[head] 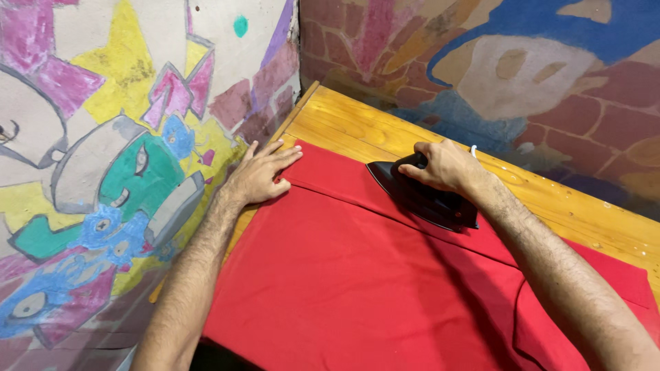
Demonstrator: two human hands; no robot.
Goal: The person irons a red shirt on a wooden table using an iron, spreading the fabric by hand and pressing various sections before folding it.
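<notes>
Red cloth [357, 288], black iron [423, 196], wooden table [385, 127]

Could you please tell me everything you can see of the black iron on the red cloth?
The black iron is a dark, wedge-shaped appliance with a pointed tip aimed left. It sits flat, soleplate down, on the red cloth spread over the yellow wooden table. The right hand grips its top handle, hiding most of it. The body looks like matte plastic.
</notes>
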